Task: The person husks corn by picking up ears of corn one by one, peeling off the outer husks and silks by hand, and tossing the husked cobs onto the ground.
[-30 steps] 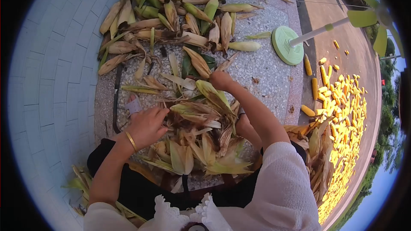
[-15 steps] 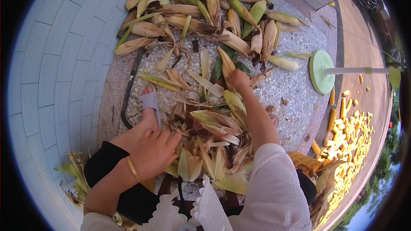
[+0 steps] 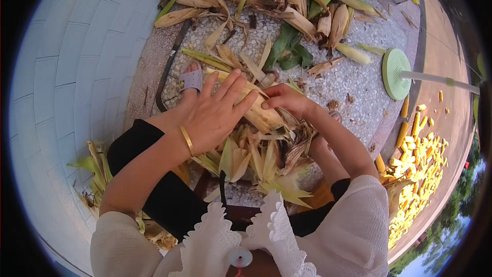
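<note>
A corn ear in a dry, pale husk [image 3: 260, 115] lies across the space between my hands, above the heap of loose husks. My right hand [image 3: 290, 100] pinches the husk at the ear's right side, its thumb pressed against the leaves. Reaching in from the left, my left hand [image 3: 218, 110] has its fingers stretched and spread over the ear's left part; its thumb is hidden. A yellow bangle [image 3: 187, 140] circles my left wrist. Torn husks [image 3: 266, 159] with brown silk lie beneath both hands, between my legs.
Unhusked corn ears [image 3: 277, 0] are piled at the far side of the speckled floor [image 3: 353, 79]. Green leaves [image 3: 289, 51] lie before the pile. A green round base with a pole [image 3: 396, 74] stands at right, near bare yellow cobs [image 3: 420, 169]. A tiled wall [image 3: 77, 72] runs along the left.
My right hand has come back toward me from the pile with a husked-over ear. My left hand has moved up and right from my knee onto that ear. The view has shifted slightly.
</note>
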A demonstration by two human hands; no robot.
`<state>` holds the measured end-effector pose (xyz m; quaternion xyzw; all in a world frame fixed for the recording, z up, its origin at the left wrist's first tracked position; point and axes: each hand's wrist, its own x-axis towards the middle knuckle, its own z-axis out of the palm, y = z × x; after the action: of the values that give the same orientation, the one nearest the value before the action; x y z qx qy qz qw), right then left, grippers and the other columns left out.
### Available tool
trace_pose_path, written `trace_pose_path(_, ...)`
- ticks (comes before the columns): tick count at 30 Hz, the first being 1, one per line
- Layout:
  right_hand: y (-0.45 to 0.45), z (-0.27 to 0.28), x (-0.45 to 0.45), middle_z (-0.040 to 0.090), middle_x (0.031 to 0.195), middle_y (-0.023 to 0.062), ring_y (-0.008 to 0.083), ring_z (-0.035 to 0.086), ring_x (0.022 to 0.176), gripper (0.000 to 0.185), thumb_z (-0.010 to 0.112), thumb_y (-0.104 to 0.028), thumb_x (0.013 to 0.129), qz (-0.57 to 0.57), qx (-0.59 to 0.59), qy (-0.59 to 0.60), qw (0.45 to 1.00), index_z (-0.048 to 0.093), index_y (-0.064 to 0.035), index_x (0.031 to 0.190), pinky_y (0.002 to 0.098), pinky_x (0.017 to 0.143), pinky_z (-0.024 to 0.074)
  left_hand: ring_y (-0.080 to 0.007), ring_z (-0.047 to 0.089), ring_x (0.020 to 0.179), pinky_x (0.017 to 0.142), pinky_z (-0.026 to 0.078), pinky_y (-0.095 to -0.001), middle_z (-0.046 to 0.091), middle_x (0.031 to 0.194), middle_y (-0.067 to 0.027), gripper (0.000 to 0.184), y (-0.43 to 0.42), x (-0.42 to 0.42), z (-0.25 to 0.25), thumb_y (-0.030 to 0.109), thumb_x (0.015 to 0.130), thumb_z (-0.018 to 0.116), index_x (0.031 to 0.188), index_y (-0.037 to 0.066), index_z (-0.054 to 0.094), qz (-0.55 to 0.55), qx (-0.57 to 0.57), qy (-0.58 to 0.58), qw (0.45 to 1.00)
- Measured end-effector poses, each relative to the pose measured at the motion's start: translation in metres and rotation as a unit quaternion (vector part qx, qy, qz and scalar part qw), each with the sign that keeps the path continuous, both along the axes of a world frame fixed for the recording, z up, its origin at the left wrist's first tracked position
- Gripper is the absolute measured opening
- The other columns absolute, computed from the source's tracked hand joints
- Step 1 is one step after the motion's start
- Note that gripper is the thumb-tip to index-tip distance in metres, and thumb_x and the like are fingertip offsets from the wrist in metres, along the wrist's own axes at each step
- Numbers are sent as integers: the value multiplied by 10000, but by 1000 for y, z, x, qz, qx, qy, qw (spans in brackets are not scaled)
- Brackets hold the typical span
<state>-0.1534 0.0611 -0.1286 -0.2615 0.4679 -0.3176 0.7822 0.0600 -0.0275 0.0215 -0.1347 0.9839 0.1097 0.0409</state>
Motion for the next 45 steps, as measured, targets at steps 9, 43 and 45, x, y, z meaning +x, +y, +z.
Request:
trace_pose_path(9, 16, 137, -55, 648, 1022, 85, 134, 583, 923, 337, 502, -282, 951, -265, -133, 207, 932, 577, -6, 1129, 281, 834, 457, -290, 511, 1118, 947, 408, -411, 479, 1224, -184, 773, 3, -4, -9, 197, 667, 761, 1321, 32, 384, 123, 274, 14, 954)
trace_pose_path(43, 39, 169, 6, 657, 850, 69, 129, 598, 623, 155, 564, -97, 910, -473, -255, 147, 830, 594, 20, 1007, 254, 644, 503, -194, 617, 969, 823, 512, -342, 617, 1093, -91, 469, 19, -86, -6, 421, 922, 504, 1207, 48, 510, 277, 829, 269, 404)
trace_pose_path(45, 37, 171, 7, 620, 819, 17, 82, 550, 658, 123, 556, -91, 913, -373, -406, 419, 721, 588, -8, 997, 209, 603, 442, -211, 614, 991, 843, 510, -360, 609, 1125, -98, 506, 17, -88, -8, 443, 921, 493, 1250, 59, 482, 283, 816, 250, 438)
